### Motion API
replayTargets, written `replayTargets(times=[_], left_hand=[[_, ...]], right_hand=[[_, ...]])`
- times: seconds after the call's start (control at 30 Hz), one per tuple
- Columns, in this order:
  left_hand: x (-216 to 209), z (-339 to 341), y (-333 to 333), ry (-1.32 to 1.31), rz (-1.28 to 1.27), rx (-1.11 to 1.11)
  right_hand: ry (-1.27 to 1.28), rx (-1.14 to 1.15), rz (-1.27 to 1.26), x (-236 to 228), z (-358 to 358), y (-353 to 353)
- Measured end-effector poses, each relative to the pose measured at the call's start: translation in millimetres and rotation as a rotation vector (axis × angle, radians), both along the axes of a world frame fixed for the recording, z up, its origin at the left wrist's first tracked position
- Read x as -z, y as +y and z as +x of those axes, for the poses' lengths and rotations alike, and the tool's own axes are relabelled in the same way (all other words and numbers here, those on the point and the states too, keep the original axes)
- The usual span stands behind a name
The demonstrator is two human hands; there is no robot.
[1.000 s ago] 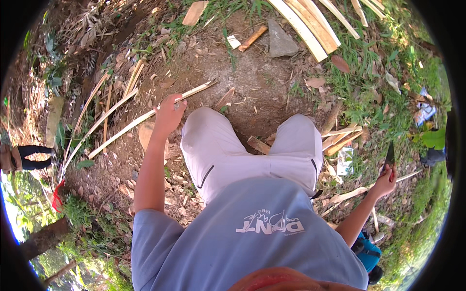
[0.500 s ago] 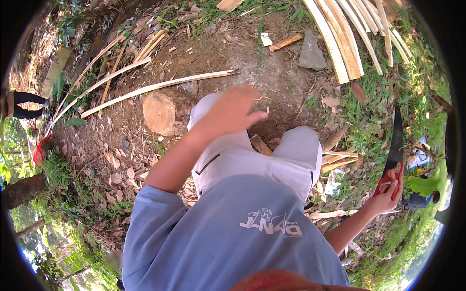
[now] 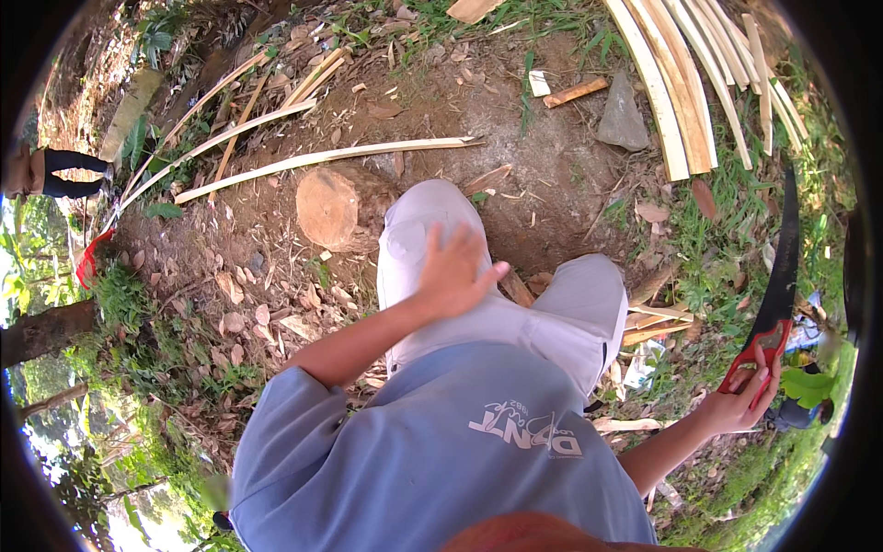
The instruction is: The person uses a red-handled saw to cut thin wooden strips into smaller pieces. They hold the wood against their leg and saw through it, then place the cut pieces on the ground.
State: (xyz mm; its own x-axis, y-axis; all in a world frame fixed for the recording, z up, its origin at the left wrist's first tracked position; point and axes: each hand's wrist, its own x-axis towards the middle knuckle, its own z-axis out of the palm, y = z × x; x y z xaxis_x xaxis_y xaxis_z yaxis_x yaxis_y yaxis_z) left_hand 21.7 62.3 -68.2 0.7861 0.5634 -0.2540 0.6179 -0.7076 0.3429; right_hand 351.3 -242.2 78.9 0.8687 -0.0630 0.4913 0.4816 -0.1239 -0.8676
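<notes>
My right hand (image 3: 743,400), out to the right, is wrapped round the red handle of a hand saw (image 3: 778,267). The saw's dark blade points up, away from me, over the grass. My left hand (image 3: 457,273) is over my left thigh in pale trousers (image 3: 428,216), its fingers spread with nothing in them. Whether it touches the cloth, I cannot tell. Just beyond the left knee lies a short log (image 3: 328,210) with its cut end showing. A long pale wood strip (image 3: 331,158) stretches across the dirt behind that log.
Several sawn wood strips (image 3: 676,87) lie side by side at the far right. Near them are a grey stone (image 3: 623,115) and a short brown stick (image 3: 577,92). More strips (image 3: 221,138) lie far left, near another person's dark-clothed legs (image 3: 74,175). Dry leaves cover the ground at left.
My left hand has come down and back toward me, from beyond the knee to over the thigh. My right hand still grips the saw. The whole view has shifted slightly.
</notes>
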Motion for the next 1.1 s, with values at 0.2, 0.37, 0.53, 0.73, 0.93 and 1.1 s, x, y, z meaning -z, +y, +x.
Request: replayTargets(times=[0.2,0.37,0.53,0.73,0.93,1.1], left_hand=[[-48,34,-42,-0.484,-0.774,0.258],[-114,-46,93,-0.314,0.211,-0.012],[-120,-115,146,0.307,0.765,-0.528],[-5,-34,18,0.090,0.210,-0.435],[3,25,-30,0.253,0.131,0.020],[-8,65,-53,0.046,-0.936,0.056]], right_hand=[[0.019,-0.065,-0.019,1,-2,10],[0.040,-0.040,0.000,6,-4,7],[0.055,-0.051,-0.019,11,-1,3],[0.090,-0.064,0.046,20,-1,7],[0.137,-0.139,0.177,16,-2,9],[0.161,-0.155,0.204,9,-8,3]])
